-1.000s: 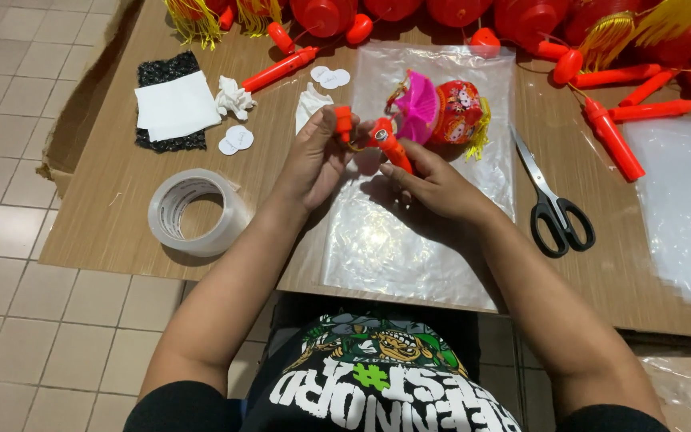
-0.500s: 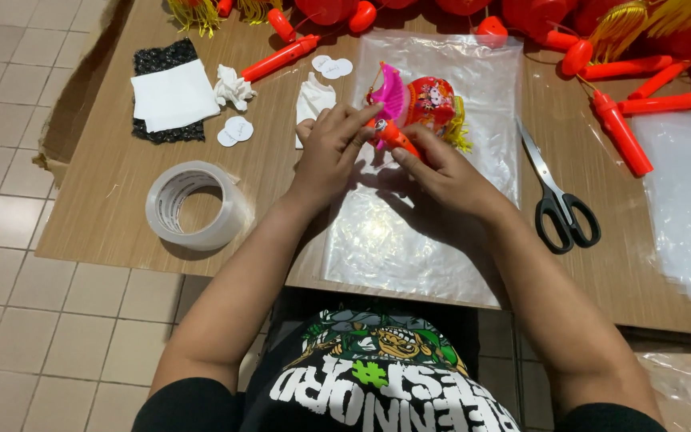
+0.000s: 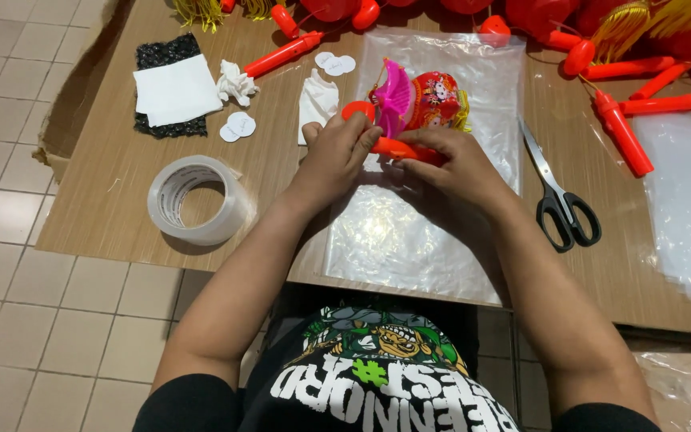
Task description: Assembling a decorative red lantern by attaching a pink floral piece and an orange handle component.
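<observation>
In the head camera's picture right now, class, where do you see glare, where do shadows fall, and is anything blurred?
Head view: white glare on the clear plastic bag below both hands; a soft shadow at the tape roll's near edge; left hand, right hand and scissors all sharp; the table's edges lean, wide-lens distortion.

1. Both bare forearms reach forward from the body and angle inward, so the wrists draw close together.
2. The left hand (image 3: 331, 154) lies palm down with its fingers curled and its fingertips pointing toward the other hand.
3. The right hand (image 3: 459, 164) is also palm down, fingers bent inward in a pinch.
4. The fingertips of the two hands nearly meet.
</observation>
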